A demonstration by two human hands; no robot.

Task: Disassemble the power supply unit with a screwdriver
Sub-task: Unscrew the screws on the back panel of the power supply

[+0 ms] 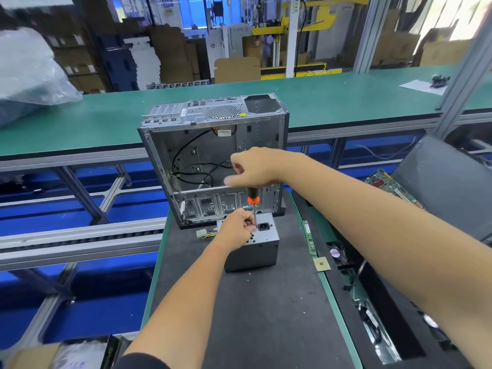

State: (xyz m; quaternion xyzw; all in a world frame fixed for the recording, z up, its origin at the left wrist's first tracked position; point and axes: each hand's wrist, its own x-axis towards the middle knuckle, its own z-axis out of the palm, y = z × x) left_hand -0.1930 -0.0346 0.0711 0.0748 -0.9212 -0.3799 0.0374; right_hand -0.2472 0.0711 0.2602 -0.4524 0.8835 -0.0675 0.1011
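Beyond the hands a green-topped workbench [332,102] on grey aluminium framing [80,161] crosses the room, with stacked cardboard boxes [173,54], yellow machinery [298,22] and bright blue-lit windows [195,12] further behind it.

The power supply unit [253,245] stands on the bench [266,315], just in front of the opened computer case [213,161], with a cable connector [201,233] lying at its left. The left hand [237,227] rests on the unit's top; the right hand [253,169] is above it, holding the screwdriver [253,201] upright, tip down at the top face. A memory stick [310,239] and a processor chip [322,264] lie to the right along the bench edge, a circuit board [388,186] farther right.
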